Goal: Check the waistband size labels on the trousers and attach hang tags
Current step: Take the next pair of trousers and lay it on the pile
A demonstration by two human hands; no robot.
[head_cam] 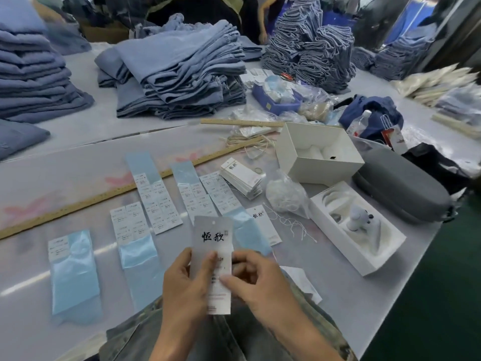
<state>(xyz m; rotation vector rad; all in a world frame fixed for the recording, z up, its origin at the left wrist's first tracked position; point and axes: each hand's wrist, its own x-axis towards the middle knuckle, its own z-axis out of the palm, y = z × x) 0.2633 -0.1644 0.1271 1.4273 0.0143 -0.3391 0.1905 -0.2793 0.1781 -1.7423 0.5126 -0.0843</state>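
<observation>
I hold a white hang tag point(213, 238) with black characters upright over the table's near edge. My left hand point(186, 285) grips its left side, thumb on the face. My right hand point(256, 280) pinches its right side, fingertips on the printed lower half. Several blue backing strips carrying white size stickers point(158, 201) lie in rows ahead of it. A stack of hang tags point(242, 178) sits beyond them, and one loose tag point(264, 224) lies flat. Folded blue trousers point(179, 71) are piled further back. Washed-out denim point(145, 332) lies under my forearms.
A long wooden ruler point(109, 194) crosses the table diagonally. White boxes point(317, 152), a tray with a white device point(356, 225), a grey case point(400, 188), a bag of strings point(285, 196) and loose cord point(291, 222) crowd the right. More trouser stacks point(31, 82) stand at the left.
</observation>
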